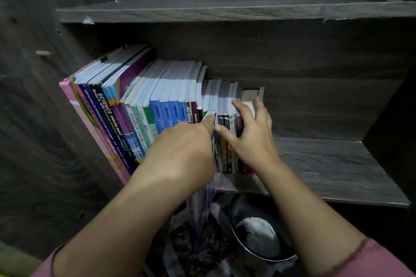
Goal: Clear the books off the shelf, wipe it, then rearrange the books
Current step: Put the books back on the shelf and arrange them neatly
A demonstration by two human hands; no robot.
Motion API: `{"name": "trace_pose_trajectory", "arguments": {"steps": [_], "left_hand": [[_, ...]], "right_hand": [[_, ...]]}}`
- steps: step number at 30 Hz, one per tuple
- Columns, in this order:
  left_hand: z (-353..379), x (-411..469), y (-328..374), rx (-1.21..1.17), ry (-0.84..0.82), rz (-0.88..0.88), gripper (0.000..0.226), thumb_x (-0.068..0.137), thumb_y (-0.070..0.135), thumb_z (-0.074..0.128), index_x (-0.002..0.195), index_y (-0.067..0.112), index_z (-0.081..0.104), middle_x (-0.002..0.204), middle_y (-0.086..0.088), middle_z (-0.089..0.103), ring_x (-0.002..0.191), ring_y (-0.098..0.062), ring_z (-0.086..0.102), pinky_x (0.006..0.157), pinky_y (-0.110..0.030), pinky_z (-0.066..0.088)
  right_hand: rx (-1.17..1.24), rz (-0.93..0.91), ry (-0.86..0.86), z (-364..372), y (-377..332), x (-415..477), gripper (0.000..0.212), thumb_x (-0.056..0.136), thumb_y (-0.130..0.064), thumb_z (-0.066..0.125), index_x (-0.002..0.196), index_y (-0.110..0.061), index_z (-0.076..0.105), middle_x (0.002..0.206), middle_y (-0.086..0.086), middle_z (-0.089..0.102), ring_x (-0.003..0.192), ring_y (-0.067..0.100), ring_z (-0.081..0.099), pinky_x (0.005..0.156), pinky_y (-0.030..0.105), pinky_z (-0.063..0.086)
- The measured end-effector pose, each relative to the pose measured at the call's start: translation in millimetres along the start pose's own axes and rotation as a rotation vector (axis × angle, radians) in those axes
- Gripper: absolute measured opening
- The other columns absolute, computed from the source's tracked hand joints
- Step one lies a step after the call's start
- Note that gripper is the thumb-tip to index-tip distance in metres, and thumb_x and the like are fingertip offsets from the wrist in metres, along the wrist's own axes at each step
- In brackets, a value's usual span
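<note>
The right hand's fingers point(239, 105) lie spread and nearly straight over the tops of the small books point(225, 153) at the right end of the row, with the thumb against their spines. The right hand point(249, 139) presses and steadies them rather than clasping them. On the left hand point(186, 144) only the forefinger point(210, 120) shows plainly, laid straight along the top edge of a thin book point(199, 207). The other fingers are hidden behind the back of the hand, so I cannot tell how they grip. That thin book juts out past the front edge of the shelf point(326, 168) and is blurred below the wrist. The step looks like drawing it out of the row while its neighbours are held back. To do it well, pull straight toward the body, keep the right palm firm on the small books so they do not tip into the gap, and take a few at a time. The tall books point(144, 105) further left lean together on the same shelf — clearing has barely begun. Below the shelf sits a metal bowl point(245, 252), right where a slipped book would land.
</note>
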State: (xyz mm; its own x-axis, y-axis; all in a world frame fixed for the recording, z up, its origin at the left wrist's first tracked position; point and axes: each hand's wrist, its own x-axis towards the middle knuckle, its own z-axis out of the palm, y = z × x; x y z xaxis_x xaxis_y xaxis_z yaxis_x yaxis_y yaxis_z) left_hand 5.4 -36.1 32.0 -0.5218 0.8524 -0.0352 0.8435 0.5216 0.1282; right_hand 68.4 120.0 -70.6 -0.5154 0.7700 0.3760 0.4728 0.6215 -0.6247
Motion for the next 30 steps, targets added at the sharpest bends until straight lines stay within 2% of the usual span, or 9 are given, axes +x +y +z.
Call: {"name": "trace_pose_trajectory", "arguments": {"steps": [3, 6, 7, 11, 15, 18, 21, 26, 30], "left_hand": [[1, -1, -1, -0.018, -0.033, 0.010, 0.088, 0.087, 0.011, 0.054, 0.152, 0.038, 0.001, 0.077, 0.005, 0.049, 0.068, -0.019, 0.053, 0.056, -0.029, 0.042], [1, -2, -2, -0.007, -0.043, 0.006, 0.088, 0.088, 0.010, 0.053, 0.152, 0.039, 0.001, 0.083, -0.001, 0.049, 0.084, -0.026, 0.061, 0.060, -0.030, 0.041], [0, -3, -2, -0.001, -0.043, 0.004, 0.088, 0.088, 0.010, 0.053, 0.152, 0.039, 0.001, 0.084, -0.001, 0.049, 0.083, -0.027, 0.060, 0.060, -0.030, 0.041], [-2, -1, -2, -0.019, -0.040, 0.003, 0.087, 0.087, 0.012, 0.056, 0.152, 0.041, 0.005, 0.073, 0.006, 0.041, 0.062, -0.016, 0.047, 0.048, -0.025, 0.036], [-3, 0, 1, -0.047, -0.035, 0.038, 0.086, 0.088, 0.014, 0.056, 0.152, 0.042, 0.006, 0.071, 0.005, 0.039, 0.054, -0.012, 0.037, 0.042, -0.021, 0.028], [-3, 0, 5, -0.083, -0.026, 0.067, 0.083, 0.090, 0.016, 0.056, 0.152, 0.043, 0.007, 0.067, 0.005, 0.040, 0.051, -0.013, 0.038, 0.040, -0.019, 0.026], [0, 5, 8, -0.116, 0.023, 0.089, 0.083, 0.089, 0.015, 0.056, 0.152, 0.042, 0.008, 0.062, 0.004, 0.047, 0.049, -0.010, 0.044, 0.039, -0.019, 0.028], [12, 24, 14, -0.155, 0.170, 0.084, 0.083, 0.088, 0.014, 0.054, 0.153, 0.037, 0.008, 0.070, 0.000, 0.055, 0.060, -0.016, 0.053, 0.054, -0.032, 0.047], [29, 43, 22, -0.153, 0.277, 0.036, 0.083, 0.088, 0.011, 0.052, 0.154, 0.035, 0.007, 0.063, -0.001, 0.053, 0.059, -0.018, 0.051, 0.054, -0.034, 0.046]], "right_hand": [[0.001, 0.000, 0.019, 0, 1, 5, 0.073, 0.082, -0.062, 0.062, 0.146, -0.038, 0.033, 0.160, 0.006, 0.009, 0.146, 0.030, 0.006, 0.114, 0.054, 0.027], [-0.057, -0.004, 0.037, -1, 2, 5, 0.074, 0.084, -0.061, 0.060, 0.147, -0.035, 0.031, 0.159, 0.007, 0.011, 0.146, 0.031, 0.009, 0.112, 0.054, 0.030], [-0.079, -0.001, 0.053, -1, 2, 4, 0.074, 0.084, -0.061, 0.060, 0.146, -0.034, 0.031, 0.159, 0.008, 0.012, 0.145, 0.031, 0.011, 0.111, 0.054, 0.032], [-0.122, 0.057, 0.148, 2, -2, 1, 0.071, 0.079, -0.051, 0.064, 0.141, -0.028, 0.036, 0.157, 0.011, 0.016, 0.142, 0.036, 0.018, 0.103, 0.054, 0.040], [-0.084, 0.140, 0.176, -5, 3, 6, 0.077, 0.069, -0.042, 0.076, 0.135, -0.029, 0.040, 0.157, 0.009, 0.012, 0.139, 0.037, 0.022, 0.101, 0.048, 0.040], [-0.042, 0.159, 0.176, -16, 12, 10, 0.075, 0.067, -0.037, 0.080, 0.133, -0.033, 0.045, 0.155, 0.009, 0.018, 0.136, 0.036, 0.027, 0.104, 0.042, 0.036], [-0.006, 0.168, 0.152, -28, 19, 12, 0.074, 0.067, -0.031, 0.080, 0.132, -0.037, 0.047, 0.151, 0.005, 0.025, 0.133, 0.033, 0.028, 0.103, 0.039, 0.035], [0.010, 0.172, 0.132, -43, 30, 10, 0.074, 0.067, -0.028, 0.080, 0.132, -0.038, 0.046, 0.149, 0.004, 0.027, 0.132, 0.032, 0.027, 0.101, 0.034, 0.033], [0.020, 0.147, 0.097, -48, 35, 6, 0.075, 0.072, -0.029, 0.079, 0.136, -0.037, 0.043, 0.151, 0.003, 0.025, 0.134, 0.031, 0.024, 0.102, 0.037, 0.033]]}}
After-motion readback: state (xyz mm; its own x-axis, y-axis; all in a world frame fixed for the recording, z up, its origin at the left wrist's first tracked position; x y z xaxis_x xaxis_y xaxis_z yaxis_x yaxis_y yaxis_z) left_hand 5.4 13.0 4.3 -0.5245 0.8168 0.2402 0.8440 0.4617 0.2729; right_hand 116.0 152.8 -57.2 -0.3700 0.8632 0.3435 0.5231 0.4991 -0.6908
